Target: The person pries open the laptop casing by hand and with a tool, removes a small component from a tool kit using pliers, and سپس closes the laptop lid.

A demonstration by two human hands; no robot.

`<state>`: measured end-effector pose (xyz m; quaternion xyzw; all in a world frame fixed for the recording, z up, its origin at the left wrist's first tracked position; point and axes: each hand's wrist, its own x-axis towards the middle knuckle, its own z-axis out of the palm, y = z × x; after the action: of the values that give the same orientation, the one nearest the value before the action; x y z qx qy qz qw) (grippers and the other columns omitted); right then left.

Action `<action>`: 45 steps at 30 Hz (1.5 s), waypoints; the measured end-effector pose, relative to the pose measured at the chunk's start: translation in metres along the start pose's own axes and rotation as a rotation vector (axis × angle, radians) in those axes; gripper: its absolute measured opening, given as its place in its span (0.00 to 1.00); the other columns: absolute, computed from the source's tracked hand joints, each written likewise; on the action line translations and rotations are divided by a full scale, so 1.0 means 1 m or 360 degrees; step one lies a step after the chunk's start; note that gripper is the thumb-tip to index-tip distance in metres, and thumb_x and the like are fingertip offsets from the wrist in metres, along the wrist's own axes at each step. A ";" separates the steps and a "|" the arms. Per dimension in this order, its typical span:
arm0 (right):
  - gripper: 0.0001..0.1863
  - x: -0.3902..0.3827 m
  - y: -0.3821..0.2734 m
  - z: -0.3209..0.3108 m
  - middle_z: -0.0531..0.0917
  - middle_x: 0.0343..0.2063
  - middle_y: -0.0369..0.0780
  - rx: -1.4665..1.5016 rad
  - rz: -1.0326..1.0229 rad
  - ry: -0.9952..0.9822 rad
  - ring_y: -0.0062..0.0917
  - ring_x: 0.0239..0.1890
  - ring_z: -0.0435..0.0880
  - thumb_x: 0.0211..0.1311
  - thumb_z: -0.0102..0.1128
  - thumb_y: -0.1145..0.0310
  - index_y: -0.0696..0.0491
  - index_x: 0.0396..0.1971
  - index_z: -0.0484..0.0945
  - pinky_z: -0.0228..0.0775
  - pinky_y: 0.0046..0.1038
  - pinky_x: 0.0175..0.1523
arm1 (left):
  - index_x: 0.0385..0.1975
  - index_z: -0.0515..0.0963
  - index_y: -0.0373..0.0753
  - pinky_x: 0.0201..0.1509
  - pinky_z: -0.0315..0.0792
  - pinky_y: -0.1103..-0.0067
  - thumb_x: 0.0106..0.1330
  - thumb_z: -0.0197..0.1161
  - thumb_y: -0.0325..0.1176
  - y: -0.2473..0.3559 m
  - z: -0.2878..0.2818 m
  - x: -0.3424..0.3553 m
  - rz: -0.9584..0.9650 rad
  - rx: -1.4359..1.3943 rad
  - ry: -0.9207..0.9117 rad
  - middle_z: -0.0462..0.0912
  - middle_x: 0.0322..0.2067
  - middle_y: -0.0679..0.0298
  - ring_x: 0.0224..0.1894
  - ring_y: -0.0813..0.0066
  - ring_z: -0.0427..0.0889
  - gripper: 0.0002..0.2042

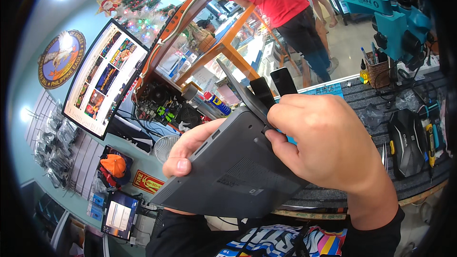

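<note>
Above the dark ribbed bench mat point(362, 100), you are holding a grey laptop point(233, 171) tilted, its underside facing up toward you, between both hands. Your left hand point(188, 150) is gripping the laptop's left edge, thumb lying on the base and the other fingers passing out of sight beneath it. Your right hand point(328, 145) is closing over the rear right corner, fingertips pinching at the hinge, where the thin lid point(240, 90) is standing partly open and pointing away from you. The right hand is covering that corner, so whatever it is pinching is not showing. The laptop is hiding most of your left forearm and the bench edge below. On the mat to the right, a black mouse point(407, 143) is lying beside some hand tools point(431, 135), their tips too small to make out.
</note>
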<state>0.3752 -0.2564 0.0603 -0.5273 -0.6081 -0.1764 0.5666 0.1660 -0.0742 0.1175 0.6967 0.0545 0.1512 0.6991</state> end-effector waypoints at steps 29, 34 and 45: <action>0.10 0.002 0.004 -0.004 0.84 0.26 0.45 0.0013 -0.0020 0.0017 0.42 0.28 0.86 0.54 0.79 0.77 0.58 0.30 0.82 0.77 0.39 0.32 | 0.72 0.72 0.16 0.80 0.71 0.59 0.62 0.74 0.61 0.003 -0.012 0.000 0.0115 0.0177 -0.0076 0.82 0.67 0.35 0.70 0.46 0.84 0.52; 0.10 0.003 0.000 -0.006 0.84 0.28 0.47 0.0005 0.0072 -0.0090 0.50 0.35 0.86 0.60 0.75 0.70 0.57 0.31 0.80 0.78 0.49 0.41 | 0.66 0.82 0.29 0.77 0.70 0.64 0.73 0.73 0.36 0.023 -0.038 0.055 0.1002 0.1344 -0.0133 0.85 0.62 0.49 0.70 0.56 0.81 0.25; 0.09 0.005 -0.001 -0.007 0.85 0.28 0.45 0.0050 0.0108 -0.0100 0.42 0.30 0.87 0.60 0.77 0.73 0.58 0.32 0.83 0.77 0.40 0.35 | 0.53 0.91 0.41 0.82 0.62 0.52 0.71 0.71 0.24 0.038 -0.015 0.109 0.1169 0.1587 -0.0732 0.87 0.63 0.54 0.76 0.48 0.77 0.13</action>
<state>0.3785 -0.2604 0.0670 -0.5439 -0.6102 -0.1308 0.5610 0.2594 -0.0290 0.1695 0.9248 -0.2739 0.1839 0.1896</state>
